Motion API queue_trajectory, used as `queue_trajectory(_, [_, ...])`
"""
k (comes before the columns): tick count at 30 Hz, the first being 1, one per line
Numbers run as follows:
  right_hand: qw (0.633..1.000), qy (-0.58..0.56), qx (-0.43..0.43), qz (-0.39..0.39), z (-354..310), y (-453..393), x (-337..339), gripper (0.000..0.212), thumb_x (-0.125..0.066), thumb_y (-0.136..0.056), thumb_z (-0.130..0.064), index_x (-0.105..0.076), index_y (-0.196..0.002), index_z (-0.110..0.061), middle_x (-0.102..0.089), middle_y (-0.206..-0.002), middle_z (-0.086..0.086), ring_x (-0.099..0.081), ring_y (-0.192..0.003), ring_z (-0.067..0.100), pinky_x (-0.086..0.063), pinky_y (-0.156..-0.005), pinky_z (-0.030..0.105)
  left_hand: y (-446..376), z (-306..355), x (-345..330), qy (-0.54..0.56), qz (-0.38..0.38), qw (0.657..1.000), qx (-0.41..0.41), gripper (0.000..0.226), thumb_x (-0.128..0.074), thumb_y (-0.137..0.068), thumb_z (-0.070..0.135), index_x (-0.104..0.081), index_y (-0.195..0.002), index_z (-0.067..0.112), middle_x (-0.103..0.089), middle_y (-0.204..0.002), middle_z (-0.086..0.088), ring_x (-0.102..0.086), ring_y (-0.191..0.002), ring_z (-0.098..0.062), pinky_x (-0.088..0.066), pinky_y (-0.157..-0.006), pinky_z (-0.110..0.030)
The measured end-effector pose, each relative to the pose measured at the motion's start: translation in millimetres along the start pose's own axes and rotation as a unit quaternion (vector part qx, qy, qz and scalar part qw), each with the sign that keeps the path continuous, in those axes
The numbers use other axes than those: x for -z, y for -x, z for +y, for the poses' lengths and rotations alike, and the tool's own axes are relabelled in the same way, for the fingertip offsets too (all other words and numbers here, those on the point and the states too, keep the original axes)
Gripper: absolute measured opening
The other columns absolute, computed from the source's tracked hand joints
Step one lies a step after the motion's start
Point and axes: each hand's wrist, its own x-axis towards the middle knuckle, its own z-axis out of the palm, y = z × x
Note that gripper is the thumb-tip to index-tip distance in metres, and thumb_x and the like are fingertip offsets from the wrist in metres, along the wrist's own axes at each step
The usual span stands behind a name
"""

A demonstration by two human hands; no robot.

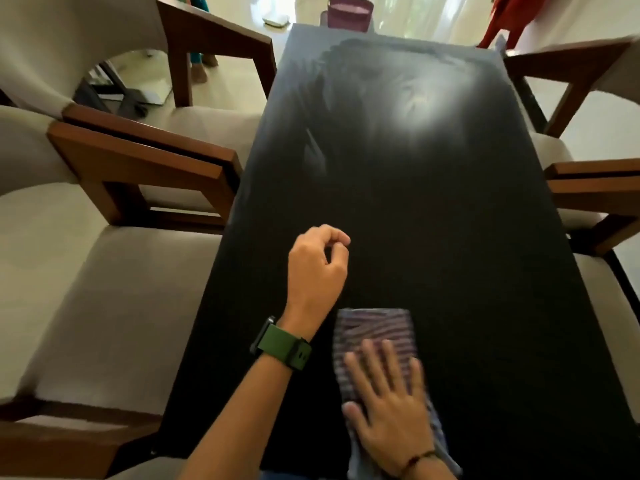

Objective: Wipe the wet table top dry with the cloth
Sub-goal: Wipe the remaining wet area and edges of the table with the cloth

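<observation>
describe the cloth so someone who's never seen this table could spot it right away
Start from the long black table top that runs down the middle between the beige chairs. At its near end, the right hand presses flat on the cloth, beside the left hand with the green watch. It is the only striped fabric lying on the dark surface.

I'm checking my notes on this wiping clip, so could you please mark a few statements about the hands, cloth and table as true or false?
1. The right hand presses flat on the striped cloth. True.
2. The left hand grips the cloth. False: it holds nothing, fingers loosely curled.
3. A green watch sits on the left wrist. True.
4. The table top is white. False: it is black.
</observation>
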Motion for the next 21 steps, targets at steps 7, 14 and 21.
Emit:
queue_trajectory(7, [0.970,-0.021,0.242,0.018,51,-183,31,0.056,-0.014,-0.091,-0.062,0.020,-0.135,-0.055,0.012,-0.152,-0.016,0.021,-0.141,0.015,0.013,-0.112,0.049,-21,-16,1,-0.028,0.019,0.999,0.033,0.022,-0.050,-0.087,0.012,-0.054,-0.081,0.033,-0.054,-0.087,0.018,-0.053,-0.090,-0.002,-0.044,-0.079,-0.019])
queue_trajectory(14, [0.996,-0.049,0.020,0.073,127,-400,92,0.065,-0.026,-0.094,-0.056,-0.004,-0.150,-0.031,0.000,-0.159,-0.007,0.003,-0.145,0.017,0.002,-0.114,0.049,-32,-30,-10,-0.066,0.067,0.994,0.054,0.019,-0.049,-0.085,0.020,-0.053,-0.084,0.038,-0.054,-0.086,0.022,-0.050,-0.095,0.005,-0.038,-0.080,-0.003])
queue_trajectory(21, [0.996,-0.044,0.059,0.057,67,-411,98,0.069,-0.020,-0.094,-0.057,-0.001,-0.150,-0.023,0.004,-0.159,-0.001,0.009,-0.145,0.021,0.007,-0.114,0.049,-47,-27,-8,-0.065,0.098,0.992,0.040,0.020,-0.053,-0.087,0.013,-0.057,-0.085,0.032,-0.052,-0.083,0.025,-0.047,-0.095,0.004,-0.036,-0.081,-0.005])
